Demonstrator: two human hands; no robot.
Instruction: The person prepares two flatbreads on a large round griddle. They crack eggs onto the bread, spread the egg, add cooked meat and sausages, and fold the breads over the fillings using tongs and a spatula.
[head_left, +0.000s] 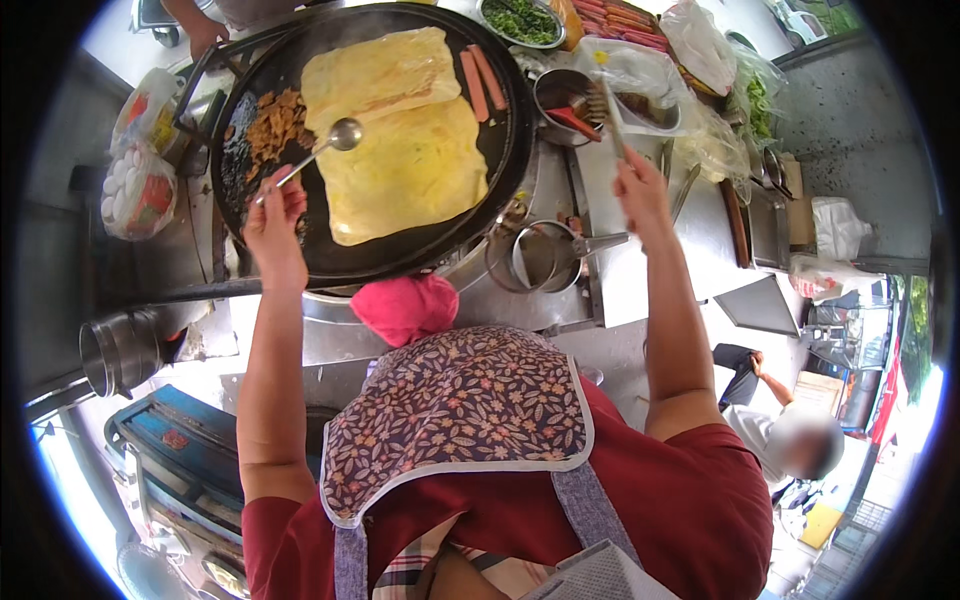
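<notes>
My left hand (276, 225) grips the thin handle of a small metal ladle (346, 134). The ladle's round bowl is over two flat, yellowish pancakes (405, 176) that overlap on a round black griddle (517, 112). Fried brown pieces (277, 124) lie left of the pancakes, and two pink sausages (474, 84) lie to their right. My right hand (642, 191) is closed around the handle of a brush (598, 103), whose bristles are at the right rim of a metal pot (551, 84). A red utensil (574, 122) rests in that pot, among dark sauce.
Another metal pot (551, 259) stands by the griddle's lower right edge. A pink cloth (409, 307) is at its front. A bowl of chopped greens (523, 20) and packed sausages (619, 22) sit behind. Bagged eggs (124, 187) hang left. Another person's hand (206, 37) is near the griddle frame.
</notes>
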